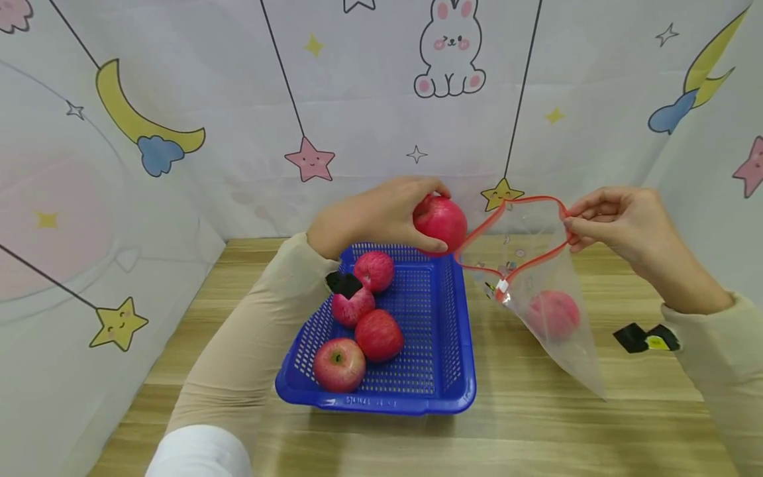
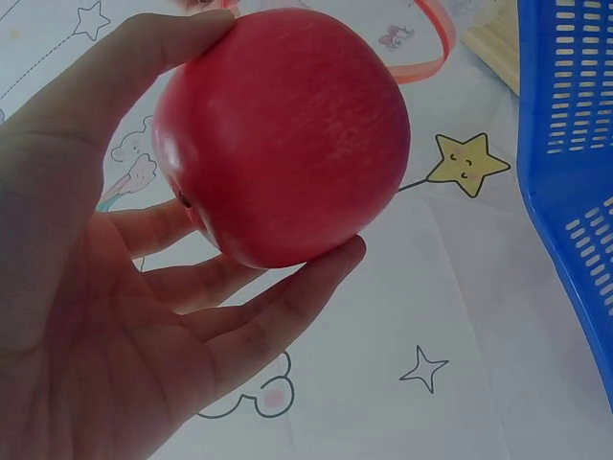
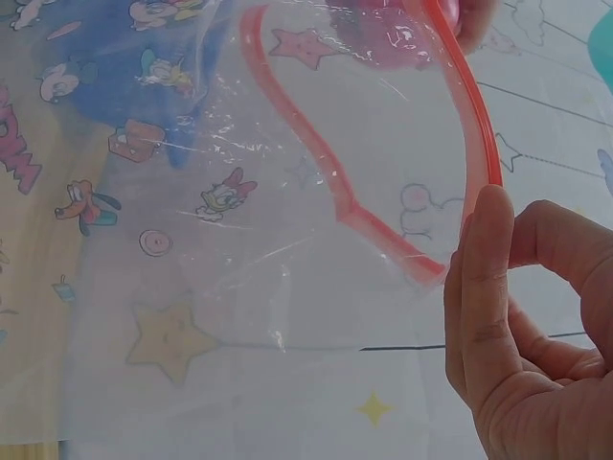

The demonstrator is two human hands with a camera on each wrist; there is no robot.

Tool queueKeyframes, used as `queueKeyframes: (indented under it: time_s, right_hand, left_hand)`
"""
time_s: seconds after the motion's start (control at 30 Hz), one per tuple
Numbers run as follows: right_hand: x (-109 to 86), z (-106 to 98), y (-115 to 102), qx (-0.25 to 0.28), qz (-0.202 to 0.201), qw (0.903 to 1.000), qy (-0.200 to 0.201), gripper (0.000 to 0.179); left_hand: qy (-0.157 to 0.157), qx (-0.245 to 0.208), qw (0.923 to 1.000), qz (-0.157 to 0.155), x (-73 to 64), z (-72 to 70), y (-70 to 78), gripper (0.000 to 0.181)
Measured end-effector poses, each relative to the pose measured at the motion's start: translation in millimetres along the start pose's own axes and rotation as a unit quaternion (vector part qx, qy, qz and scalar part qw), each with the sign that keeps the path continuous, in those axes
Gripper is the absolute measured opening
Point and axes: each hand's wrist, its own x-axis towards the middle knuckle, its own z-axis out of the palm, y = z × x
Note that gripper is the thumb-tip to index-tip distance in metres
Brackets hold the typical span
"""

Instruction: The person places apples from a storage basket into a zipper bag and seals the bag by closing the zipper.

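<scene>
In the head view my left hand (image 1: pixel 390 215) grips a red apple (image 1: pixel 444 224) above the far right corner of a blue basket. Its thumb and fingers curl round the fruit, as the left wrist view shows with the apple (image 2: pixel 287 139) up close. My right hand (image 1: pixel 620 222) pinches the red zip rim of a clear printed bag (image 1: pixel 572 265). The bag's mouth gapes toward the held apple, which is right at the rim's left end. Inside the bag lies another apple (image 1: pixel 554 314). The right wrist view shows the thumb and fingers (image 3: pixel 490 287) pinching the rim.
The blue basket (image 1: pixel 465 391) stands on the wooden table (image 1: pixel 536 424), left of the bag. Several apples (image 1: pixel 338 366) sit along its left side. A white slider (image 1: pixel 502 286) hangs on the bag's zip. A cartoon-printed white cloth (image 1: pixel 369 99) closes off the back and sides.
</scene>
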Motion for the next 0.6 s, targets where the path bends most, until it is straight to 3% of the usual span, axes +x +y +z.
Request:
queueKeyframes:
  time_s: [0.4,0.6]
  right_hand:
    - [-0.1,-1.9,-0.5,0.006,-0.01,0.9999,-0.004,0.004]
    - [-0.7,-2.2,-0.2,-0.027,-0.008,0.9996,0.001,0.004]
  left_hand:
    - [0.002,0.005,1.0,0.001,11.6,5.1,6.6,0.069]
    - [0.009,0.008,0.9998,0.015,19.7,9.7,10.5,0.07]
